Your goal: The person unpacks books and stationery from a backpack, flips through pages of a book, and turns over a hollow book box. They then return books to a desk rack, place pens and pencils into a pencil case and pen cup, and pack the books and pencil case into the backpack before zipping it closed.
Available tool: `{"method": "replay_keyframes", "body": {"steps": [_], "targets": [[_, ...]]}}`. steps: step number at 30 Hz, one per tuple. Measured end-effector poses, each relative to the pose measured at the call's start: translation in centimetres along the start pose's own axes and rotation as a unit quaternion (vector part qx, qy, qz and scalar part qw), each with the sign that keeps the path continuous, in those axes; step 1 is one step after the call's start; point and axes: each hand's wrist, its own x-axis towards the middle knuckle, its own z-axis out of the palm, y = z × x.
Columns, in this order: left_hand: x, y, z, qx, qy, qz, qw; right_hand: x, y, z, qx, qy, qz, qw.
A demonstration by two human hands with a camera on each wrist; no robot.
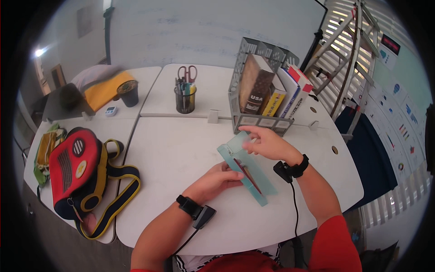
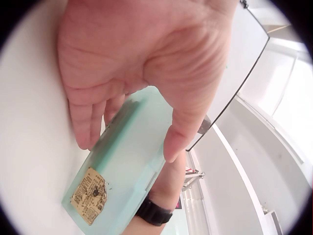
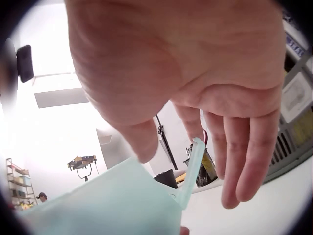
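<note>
A translucent teal plastic case (image 1: 263, 174) is tilted over the table, a dark red and tan strip (image 1: 249, 176) showing along its opening. My left hand (image 1: 215, 182) grips it from the side, thumb on one face and fingers on the opposite one. In the left wrist view a worn tan label (image 2: 89, 197) is stuck on the case's wall. The small lid (image 3: 192, 171) at the end of the case stands swung out. My right hand (image 1: 267, 143) is at this lid, index fingertip right at its edge, the other fingers extended and the thumb near the case's rim.
A grey file rack (image 1: 263, 121) with several books stands behind the right hand. Further back is a black mesh pen cup (image 1: 185, 100) with scissors. At left lie a red and navy bag (image 1: 74, 167) with its strap, a small timer (image 1: 111, 111) and a potted plant (image 1: 129, 94).
</note>
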Motion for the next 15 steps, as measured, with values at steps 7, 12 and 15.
{"method": "replay_keyframes", "body": {"steps": [7,12,15], "targets": [[0.0,0.4,0.6,-0.008,0.021,-0.031,0.999,-3.9,3.0,0.2,0.219,0.018,0.027,0.975],[0.4,0.0,0.2,-0.017,0.061,-0.044,0.997,-5.1,3.9,1.0,0.055,0.079,-0.006,0.995],[0.3,0.7,0.6,-0.025,0.081,-0.056,0.995,-4.7,5.9,1.1,0.008,0.082,-0.010,0.997]]}}
